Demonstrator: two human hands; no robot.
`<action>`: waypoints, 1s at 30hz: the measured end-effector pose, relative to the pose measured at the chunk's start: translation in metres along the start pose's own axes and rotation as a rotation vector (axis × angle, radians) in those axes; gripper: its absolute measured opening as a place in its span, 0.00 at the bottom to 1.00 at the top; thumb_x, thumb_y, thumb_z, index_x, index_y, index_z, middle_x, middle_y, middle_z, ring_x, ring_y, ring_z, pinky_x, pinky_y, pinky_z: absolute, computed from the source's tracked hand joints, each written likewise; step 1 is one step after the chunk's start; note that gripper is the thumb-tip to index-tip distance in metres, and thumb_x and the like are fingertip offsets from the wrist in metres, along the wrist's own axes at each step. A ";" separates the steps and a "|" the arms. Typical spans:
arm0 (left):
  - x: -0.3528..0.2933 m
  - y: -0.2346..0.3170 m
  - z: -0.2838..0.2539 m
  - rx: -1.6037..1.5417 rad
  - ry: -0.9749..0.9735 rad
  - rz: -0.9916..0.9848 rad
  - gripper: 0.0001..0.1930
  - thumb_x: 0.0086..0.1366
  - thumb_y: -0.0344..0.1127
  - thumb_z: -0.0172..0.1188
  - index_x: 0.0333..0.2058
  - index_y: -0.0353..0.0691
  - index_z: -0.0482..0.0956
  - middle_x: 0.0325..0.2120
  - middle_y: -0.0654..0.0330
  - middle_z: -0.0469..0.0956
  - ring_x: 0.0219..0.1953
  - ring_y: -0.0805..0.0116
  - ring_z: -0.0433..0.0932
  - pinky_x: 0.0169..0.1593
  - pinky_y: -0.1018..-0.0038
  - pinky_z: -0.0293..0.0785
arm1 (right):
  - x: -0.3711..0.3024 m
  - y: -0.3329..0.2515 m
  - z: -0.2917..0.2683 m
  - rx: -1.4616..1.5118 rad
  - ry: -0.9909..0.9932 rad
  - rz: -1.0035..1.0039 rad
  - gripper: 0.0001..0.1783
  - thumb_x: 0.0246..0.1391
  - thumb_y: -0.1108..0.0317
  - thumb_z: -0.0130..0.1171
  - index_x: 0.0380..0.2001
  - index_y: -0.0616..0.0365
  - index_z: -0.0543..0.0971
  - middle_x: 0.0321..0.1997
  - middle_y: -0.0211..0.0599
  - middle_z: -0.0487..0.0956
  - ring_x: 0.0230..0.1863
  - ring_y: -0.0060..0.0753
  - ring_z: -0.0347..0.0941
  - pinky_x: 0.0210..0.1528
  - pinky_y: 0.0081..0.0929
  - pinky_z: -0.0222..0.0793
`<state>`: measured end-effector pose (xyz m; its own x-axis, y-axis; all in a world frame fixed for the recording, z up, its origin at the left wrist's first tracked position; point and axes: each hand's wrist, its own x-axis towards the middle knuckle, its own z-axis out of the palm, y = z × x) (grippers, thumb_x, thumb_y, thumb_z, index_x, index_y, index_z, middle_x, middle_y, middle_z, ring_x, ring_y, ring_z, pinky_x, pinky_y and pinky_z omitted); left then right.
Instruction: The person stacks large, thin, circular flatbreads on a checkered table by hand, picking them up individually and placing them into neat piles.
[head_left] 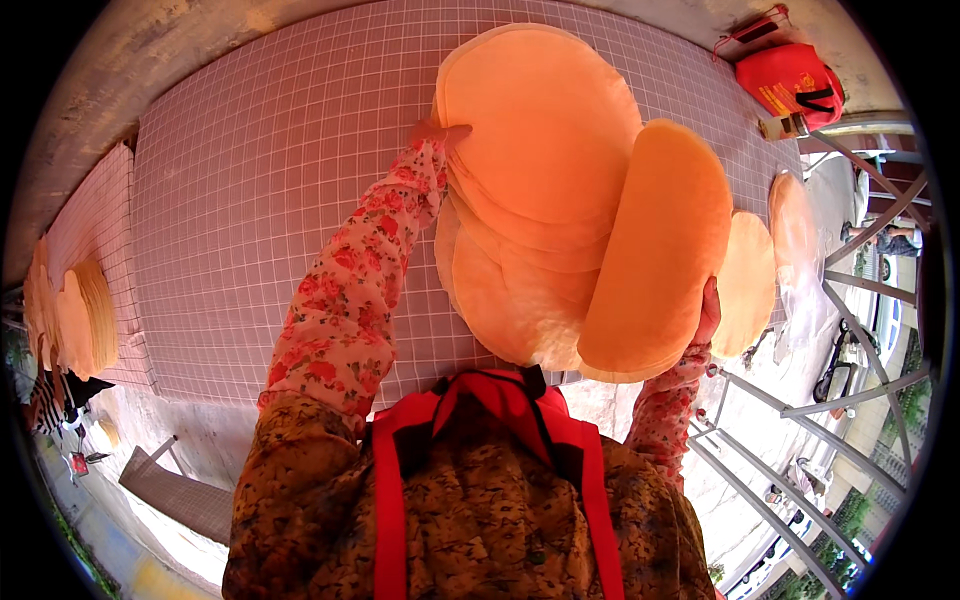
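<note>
A pile of large, thin, round orange sheets [540, 130] lies fanned out on the grid-patterned table in front of me. At its left edge is my left hand [440, 132], one digit over the top sheet and the others hidden; it appears to grip the edge. A bundle of similar sheets [660, 250], doubled over into a half-round, leans against the pile's right side. My right hand [708, 315] is closed on the bundle's lower right edge, with part of its fingers out of sight behind it. What the sheets are made of I cannot tell.
More round sheets [748, 285] lie just right of the bundle, beside clear plastic [800, 290]. Another stack [90, 315] sits far left on a separate gridded surface. A red bag [790, 80] rests at the far right corner. Metal frame bars [800, 420] stand on the right.
</note>
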<state>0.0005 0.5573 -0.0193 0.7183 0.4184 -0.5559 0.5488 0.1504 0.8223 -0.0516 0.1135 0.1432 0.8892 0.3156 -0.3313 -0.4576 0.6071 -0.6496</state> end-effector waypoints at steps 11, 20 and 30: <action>-0.155 -0.031 -0.002 -0.483 -0.013 -0.079 0.18 0.54 0.28 0.58 0.43 0.27 0.71 0.36 0.51 0.77 0.35 0.61 0.79 0.36 0.71 0.77 | -0.020 -0.039 0.035 0.001 -0.073 -0.144 0.26 0.59 0.51 0.40 0.56 0.55 0.66 0.57 0.37 0.68 0.57 0.39 0.64 0.59 0.38 0.58; -0.275 -0.120 0.023 -0.606 -0.085 -0.257 0.18 0.57 0.34 0.59 0.46 0.36 0.69 0.37 0.57 0.75 0.36 0.65 0.77 0.38 0.71 0.78 | 0.008 -0.094 0.135 -0.718 -0.096 -0.296 0.14 0.57 0.70 0.47 0.46 0.62 0.72 0.41 0.40 0.77 0.39 0.32 0.75 0.41 0.25 0.72; -0.220 -0.131 -0.039 -0.612 0.244 -0.077 0.13 0.59 0.31 0.55 0.42 0.32 0.70 0.33 0.55 0.76 0.32 0.65 0.78 0.34 0.71 0.79 | 0.033 0.193 0.099 -1.725 -0.839 -0.468 0.08 0.47 0.73 0.50 0.33 0.61 0.72 0.38 0.48 0.75 0.41 0.50 0.71 0.41 0.37 0.68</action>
<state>-0.2464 0.4805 0.0003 0.5293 0.5664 -0.6316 0.2007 0.6398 0.7419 -0.1114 0.3131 0.0741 0.4562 0.8885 0.0485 0.7209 -0.3371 -0.6055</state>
